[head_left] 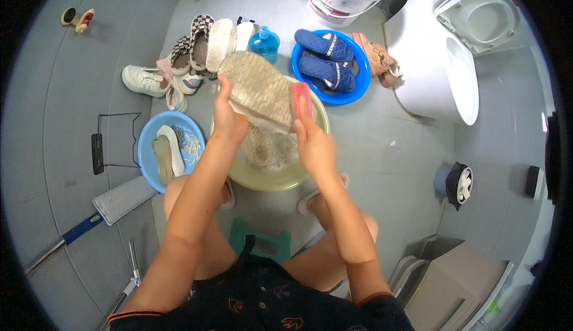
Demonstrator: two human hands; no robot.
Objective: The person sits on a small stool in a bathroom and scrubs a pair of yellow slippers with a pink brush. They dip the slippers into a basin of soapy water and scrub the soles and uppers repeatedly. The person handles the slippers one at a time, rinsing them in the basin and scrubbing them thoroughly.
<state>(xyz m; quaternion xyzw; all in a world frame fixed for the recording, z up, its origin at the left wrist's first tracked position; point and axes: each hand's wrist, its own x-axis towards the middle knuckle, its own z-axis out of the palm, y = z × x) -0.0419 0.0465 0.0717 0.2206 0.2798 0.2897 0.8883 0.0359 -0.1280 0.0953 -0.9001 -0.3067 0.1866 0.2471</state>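
Observation:
My left hand [230, 119] is closed round one side of a wet, light-coloured shoe [256, 86], whose textured sole is turned up toward me. The shoe is held above a pale yellow basin [280, 182]. In the basin, cloudy, sudsy water [277, 152] partly covers a brownish shape that I cannot make out. Gripped in my right hand [316, 149] is a pink-red scrubbing block [301, 100], upright against the shoe's right end; whether it is a brush or a sponge is unclear.
Beyond the basin stand a blue soap bottle [264, 44], several shoes [200, 41] and a blue basin of slippers [341, 99]. A light blue basin [147, 164] with insoles and laces is at left. A green stool [239, 232] is beneath me; a toilet [418, 62] stands far right.

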